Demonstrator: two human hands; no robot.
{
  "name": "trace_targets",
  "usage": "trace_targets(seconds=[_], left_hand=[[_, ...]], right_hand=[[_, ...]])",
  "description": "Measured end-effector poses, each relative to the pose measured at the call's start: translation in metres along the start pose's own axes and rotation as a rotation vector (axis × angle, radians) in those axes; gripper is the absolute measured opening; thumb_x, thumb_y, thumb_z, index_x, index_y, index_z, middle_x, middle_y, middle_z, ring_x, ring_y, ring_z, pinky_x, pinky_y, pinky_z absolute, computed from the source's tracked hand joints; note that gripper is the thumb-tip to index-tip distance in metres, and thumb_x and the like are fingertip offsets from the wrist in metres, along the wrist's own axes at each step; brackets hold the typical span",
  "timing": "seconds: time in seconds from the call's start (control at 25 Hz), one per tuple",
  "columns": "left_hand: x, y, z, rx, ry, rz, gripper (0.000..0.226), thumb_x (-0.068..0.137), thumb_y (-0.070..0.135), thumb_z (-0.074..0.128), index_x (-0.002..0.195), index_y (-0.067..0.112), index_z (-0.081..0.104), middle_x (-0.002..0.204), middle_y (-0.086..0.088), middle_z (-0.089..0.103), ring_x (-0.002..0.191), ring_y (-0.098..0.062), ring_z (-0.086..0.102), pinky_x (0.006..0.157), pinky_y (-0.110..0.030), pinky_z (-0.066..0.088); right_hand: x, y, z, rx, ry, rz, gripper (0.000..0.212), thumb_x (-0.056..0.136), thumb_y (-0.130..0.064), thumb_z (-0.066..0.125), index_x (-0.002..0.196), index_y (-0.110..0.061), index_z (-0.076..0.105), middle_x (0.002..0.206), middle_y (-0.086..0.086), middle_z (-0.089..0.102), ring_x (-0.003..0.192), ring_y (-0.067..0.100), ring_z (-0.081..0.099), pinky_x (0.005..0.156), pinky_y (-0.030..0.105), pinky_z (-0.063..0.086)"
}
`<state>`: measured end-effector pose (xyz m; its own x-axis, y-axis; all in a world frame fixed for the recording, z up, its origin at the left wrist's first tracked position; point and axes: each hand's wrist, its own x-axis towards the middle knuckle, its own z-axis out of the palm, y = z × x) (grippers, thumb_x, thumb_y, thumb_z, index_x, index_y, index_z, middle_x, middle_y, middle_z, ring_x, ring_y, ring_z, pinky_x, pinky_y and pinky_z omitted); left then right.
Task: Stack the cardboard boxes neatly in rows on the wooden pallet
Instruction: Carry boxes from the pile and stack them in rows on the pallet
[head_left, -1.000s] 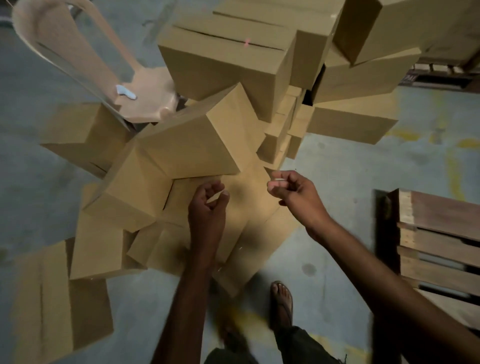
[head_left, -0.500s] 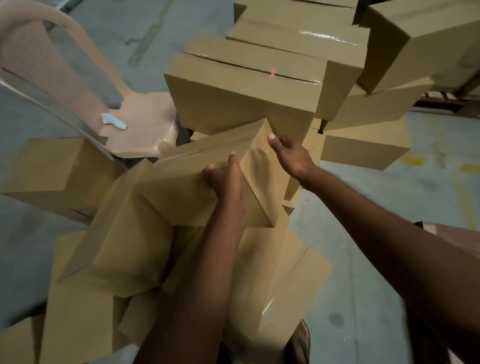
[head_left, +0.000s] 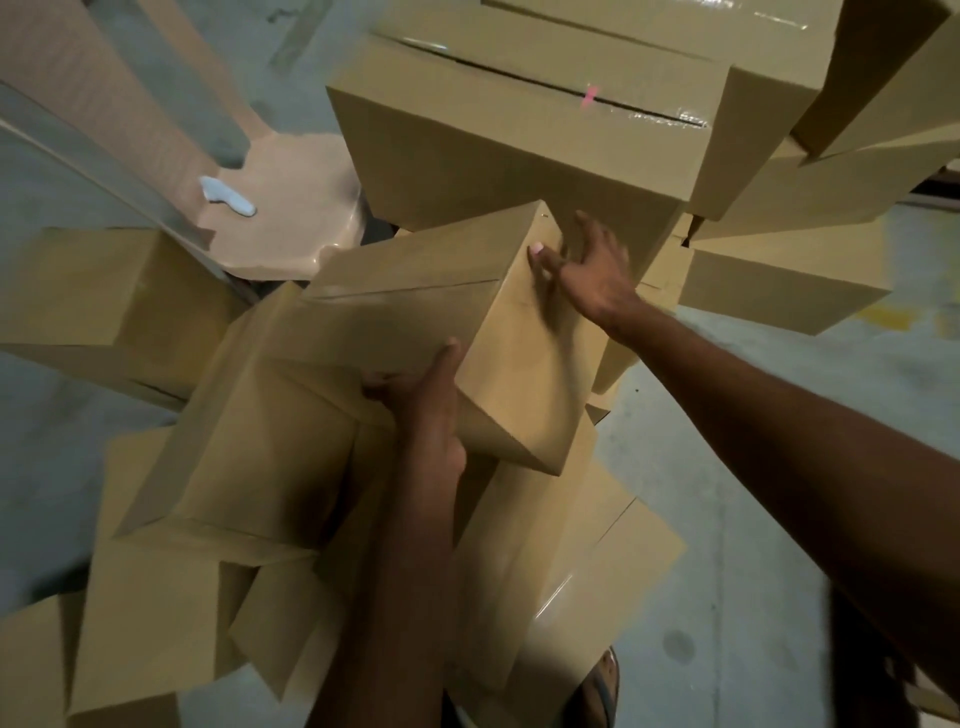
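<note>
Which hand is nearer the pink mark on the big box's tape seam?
Right. The right hand is just below the pink mark, on the tilted box's far end; the left hand grips its near edge, farther down.

Grey concrete floor (head_left: 753, 467) all around, dimly lit and scuffed. Up on the left, a pale plastic chair (head_left: 291, 208), with a small white object (head_left: 226, 195) lying on its seat. Faded yellow paint marks (head_left: 893, 317) show on the floor far right.
</note>
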<state>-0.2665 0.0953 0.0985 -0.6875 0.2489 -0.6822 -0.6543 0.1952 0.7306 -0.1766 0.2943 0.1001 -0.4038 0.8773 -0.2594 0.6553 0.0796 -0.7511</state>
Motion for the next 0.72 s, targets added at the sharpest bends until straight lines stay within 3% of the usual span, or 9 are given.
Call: trace_targets(seconds=[0.12,0.2,0.28,0.36,0.4,0.44,0.52,0.6,0.72], left_hand=[[-0.007,0.000,-0.038,-0.020,-0.033,-0.085,0.090,0.081,0.021,0.085,0.152,0.022,0.030,0.138,-0.007,0.052,0.120,-0.028,0.053,0.101,-0.059,0.051],[-0.013,0.003,-0.054,-0.053,-0.074,-0.132,0.087,0.074,0.019,0.087,0.147,0.016,0.039,0.138,-0.012,0.056,0.123,-0.032,0.055,0.097,-0.062,0.053],[-0.025,0.008,-0.064,-0.095,-0.111,-0.137,0.062,0.075,0.011,0.085,0.126,0.008,0.050,0.127,-0.016,0.061,0.120,-0.033,0.057,0.089,-0.062,0.056],[-0.041,0.008,-0.074,-0.114,-0.085,-0.129,0.037,0.083,0.001,0.078,0.105,0.013,0.051,0.108,-0.011,0.067,0.115,-0.030,0.056,0.085,-0.055,0.056],[-0.050,0.006,-0.082,-0.110,-0.062,-0.115,0.037,0.083,-0.001,0.076,0.107,0.013,0.052,0.105,-0.007,0.070,0.114,-0.028,0.055,0.085,-0.051,0.056],[-0.062,0.005,-0.092,-0.113,-0.046,-0.099,0.046,0.081,0.000,0.078,0.119,0.012,0.055,0.112,-0.004,0.072,0.116,-0.026,0.054,0.088,-0.049,0.054],[-0.088,0.001,-0.115,-0.108,-0.074,-0.054,0.089,0.070,0.012,0.087,0.149,0.016,0.046,0.142,0.000,0.061,0.116,-0.020,0.058,0.092,-0.047,0.048],[-0.122,-0.001,-0.138,-0.051,-0.138,0.017,0.115,0.052,0.028,0.097,0.154,0.025,0.043,0.149,0.005,0.056,0.110,-0.013,0.065,0.091,-0.048,0.048],[-0.176,-0.006,-0.169,0.059,-0.255,0.061,0.113,0.049,0.033,0.100,0.150,0.028,0.048,0.148,0.003,0.057,0.121,-0.019,0.065,0.090,-0.043,0.055]], right_hand=[[0.003,-0.015,-0.003,0.051,-0.154,-0.051,0.087,0.091,-0.074,0.052,0.161,-0.031,0.025,0.165,0.003,0.032,0.148,0.029,0.036,0.120,0.055,0.032],[-0.002,-0.031,-0.001,-0.005,-0.232,-0.100,0.086,0.090,-0.081,0.041,0.156,-0.026,0.038,0.155,0.006,0.046,0.137,0.029,0.047,0.114,0.053,0.039],[-0.013,-0.051,-0.001,-0.081,-0.238,-0.116,0.090,0.086,-0.088,0.033,0.138,-0.019,0.056,0.133,0.008,0.062,0.117,0.027,0.059,0.103,0.048,0.048],[-0.028,-0.065,-0.007,-0.149,-0.202,-0.122,0.078,0.084,-0.087,0.041,0.107,-0.017,0.068,0.108,0.009,0.070,0.096,0.024,0.065,0.087,0.037,0.054],[-0.040,-0.068,-0.014,-0.163,-0.204,-0.119,0.069,0.086,-0.081,0.050,0.101,-0.016,0.070,0.100,0.007,0.071,0.088,0.022,0.065,0.080,0.033,0.053],[-0.055,-0.069,-0.023,-0.158,-0.227,-0.109,0.064,0.087,-0.073,0.058,0.105,-0.013,0.070,0.101,0.006,0.070,0.087,0.020,0.063,0.077,0.032,0.052],[-0.099,-0.064,-0.045,-0.075,-0.304,-0.063,0.066,0.088,-0.062,0.064,0.130,-0.011,0.059,0.119,0.005,0.062,0.103,0.022,0.058,0.086,0.036,0.051],[-0.153,-0.052,-0.069,0.035,-0.353,0.010,0.072,0.088,-0.058,0.065,0.142,-0.014,0.045,0.131,0.005,0.055,0.117,0.025,0.054,0.093,0.040,0.048],[-0.244,-0.023,-0.107,0.180,-0.331,0.140,0.066,0.088,-0.051,0.068,0.142,-0.020,0.044,0.126,-0.001,0.059,0.109,0.016,0.057,0.083,0.033,0.045]])
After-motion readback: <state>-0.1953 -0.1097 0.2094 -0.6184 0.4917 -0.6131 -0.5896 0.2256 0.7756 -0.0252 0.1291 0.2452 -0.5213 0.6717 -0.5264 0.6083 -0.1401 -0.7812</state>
